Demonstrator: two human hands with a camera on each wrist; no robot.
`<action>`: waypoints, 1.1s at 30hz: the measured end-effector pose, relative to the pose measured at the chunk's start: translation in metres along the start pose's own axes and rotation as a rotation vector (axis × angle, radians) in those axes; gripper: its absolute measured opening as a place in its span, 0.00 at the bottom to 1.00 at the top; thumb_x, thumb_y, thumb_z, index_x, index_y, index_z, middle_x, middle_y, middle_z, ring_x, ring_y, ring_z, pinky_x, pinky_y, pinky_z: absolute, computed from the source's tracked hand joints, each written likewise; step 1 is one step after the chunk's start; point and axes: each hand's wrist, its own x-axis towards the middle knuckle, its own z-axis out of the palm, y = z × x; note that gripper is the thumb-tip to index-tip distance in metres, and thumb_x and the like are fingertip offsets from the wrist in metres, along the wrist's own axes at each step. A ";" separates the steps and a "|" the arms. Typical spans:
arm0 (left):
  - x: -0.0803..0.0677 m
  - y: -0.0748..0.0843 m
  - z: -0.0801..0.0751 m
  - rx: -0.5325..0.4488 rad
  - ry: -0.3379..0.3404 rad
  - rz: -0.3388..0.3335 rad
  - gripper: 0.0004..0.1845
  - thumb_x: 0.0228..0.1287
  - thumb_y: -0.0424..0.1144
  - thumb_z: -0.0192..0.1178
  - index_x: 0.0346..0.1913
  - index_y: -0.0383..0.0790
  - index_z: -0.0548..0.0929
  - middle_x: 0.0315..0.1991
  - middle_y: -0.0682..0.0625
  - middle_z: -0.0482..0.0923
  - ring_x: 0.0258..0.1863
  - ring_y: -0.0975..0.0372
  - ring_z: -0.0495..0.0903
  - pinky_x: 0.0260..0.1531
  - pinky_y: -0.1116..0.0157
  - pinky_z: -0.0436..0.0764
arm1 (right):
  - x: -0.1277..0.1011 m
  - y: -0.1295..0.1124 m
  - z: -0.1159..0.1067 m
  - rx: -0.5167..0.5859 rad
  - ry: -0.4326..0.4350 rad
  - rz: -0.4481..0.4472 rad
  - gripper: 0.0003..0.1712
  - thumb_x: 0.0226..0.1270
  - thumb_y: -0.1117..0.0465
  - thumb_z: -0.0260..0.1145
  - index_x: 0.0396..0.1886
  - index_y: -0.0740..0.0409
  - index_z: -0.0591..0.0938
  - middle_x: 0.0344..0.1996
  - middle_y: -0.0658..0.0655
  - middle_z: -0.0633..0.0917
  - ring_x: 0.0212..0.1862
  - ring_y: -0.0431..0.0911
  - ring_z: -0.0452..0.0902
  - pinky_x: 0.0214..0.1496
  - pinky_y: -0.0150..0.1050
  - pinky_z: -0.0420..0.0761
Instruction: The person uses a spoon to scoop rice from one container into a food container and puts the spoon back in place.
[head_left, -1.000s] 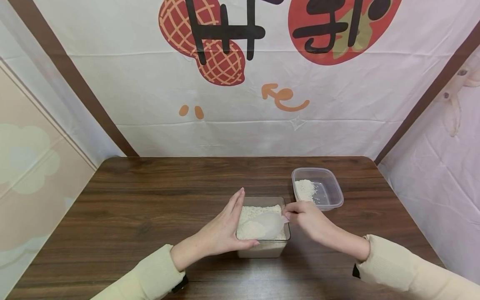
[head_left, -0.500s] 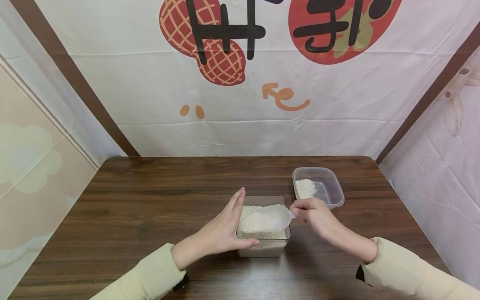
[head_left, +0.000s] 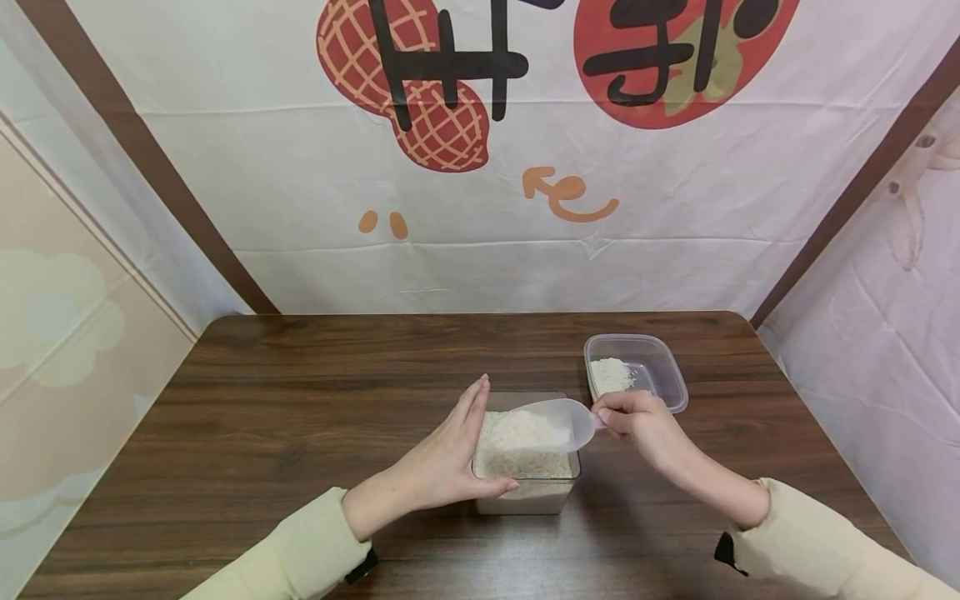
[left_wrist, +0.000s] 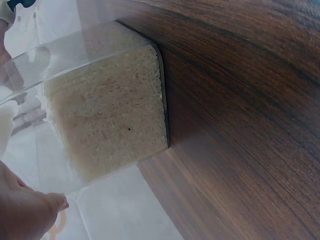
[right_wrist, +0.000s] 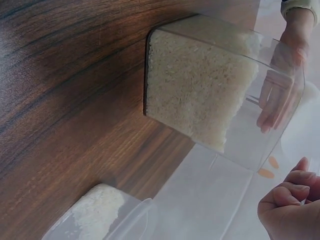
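Observation:
A clear square-sided container (head_left: 525, 497) of rice stands on the table, filled to below its rim. My left hand (head_left: 441, 467) rests against its left side, fingers straight along the wall and thumb across the front rim. The left wrist view shows the rice (left_wrist: 107, 110) packed behind the clear wall. Between thumb and fingers, my right hand (head_left: 637, 425) grips the handle of a translucent white scoop (head_left: 573, 423). The scoop bowl lies over the container's opening, heaped with rice. In the right wrist view the curled right fingers (right_wrist: 287, 197) appear beside the scoop.
Behind the right hand sits a shallow clear plastic tub (head_left: 660, 383) with a small pile of rice (head_left: 611, 375) at its left side. The brown wooden table (head_left: 337, 375) meets a printed white cloth wall (head_left: 450, 279) along its far edge.
My right hand has lifted the scoop up from the rice and drawn it back to the right, with rice now showing in its bowl. The left hand has stayed in place.

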 end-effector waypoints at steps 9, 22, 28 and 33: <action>0.001 0.000 0.000 0.000 0.008 0.010 0.62 0.45 0.62 0.64 0.70 0.29 0.38 0.71 0.39 0.39 0.66 0.51 0.55 0.61 0.57 0.63 | 0.001 0.000 -0.005 0.052 0.015 -0.020 0.12 0.59 0.70 0.53 0.16 0.62 0.73 0.13 0.49 0.64 0.19 0.39 0.58 0.21 0.32 0.60; 0.001 0.000 0.000 -0.002 0.005 -0.002 0.63 0.45 0.62 0.64 0.70 0.30 0.38 0.71 0.40 0.38 0.66 0.51 0.54 0.61 0.57 0.62 | 0.002 0.000 -0.019 0.074 0.058 -0.020 0.10 0.59 0.72 0.52 0.20 0.68 0.75 0.13 0.49 0.65 0.19 0.40 0.59 0.21 0.33 0.60; 0.001 0.000 0.000 -0.008 0.002 -0.012 0.62 0.45 0.62 0.64 0.70 0.31 0.38 0.71 0.40 0.38 0.66 0.51 0.55 0.61 0.57 0.62 | 0.002 0.002 -0.027 0.047 0.092 0.011 0.08 0.59 0.73 0.51 0.24 0.70 0.76 0.14 0.49 0.65 0.19 0.40 0.59 0.22 0.32 0.60; 0.001 0.000 -0.001 -0.011 -0.001 -0.013 0.63 0.45 0.62 0.64 0.70 0.31 0.37 0.71 0.40 0.38 0.66 0.51 0.54 0.61 0.57 0.62 | 0.002 0.004 -0.033 0.031 0.118 0.034 0.08 0.59 0.73 0.51 0.28 0.72 0.77 0.14 0.49 0.65 0.19 0.38 0.59 0.21 0.32 0.60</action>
